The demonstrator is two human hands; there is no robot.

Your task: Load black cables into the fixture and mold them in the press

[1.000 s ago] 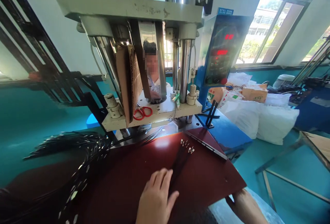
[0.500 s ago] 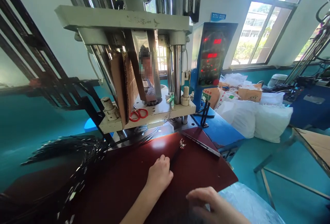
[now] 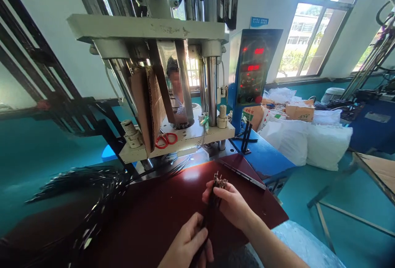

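A bundle of black cables [image 3: 210, 208] with small metal ends at its top is held over the dark red tabletop [image 3: 148, 214]. My left hand [image 3: 194, 239] is closed round the lower part of the bundle. Higher up, just below the metal ends, my right hand [image 3: 226, 200] grips the same bundle between thumb and fingers. The bundle's lower end is hidden by my left hand and the frame edge.
Behind the tabletop stands a press [image 3: 148, 27] with steel columns; red-handled scissors [image 3: 166, 139] and cardboard [image 3: 143, 112] rest on its plate. More black cables [image 3: 101, 185] lie at the left. A control box [image 3: 257, 66] stands right. Another person [image 3: 177, 95] is beyond the press.
My right hand has moved up and left from the lower right and closed on the bundle's upper end. The bundle is raised off the tabletop, and my left hand has moved lower and nearer.
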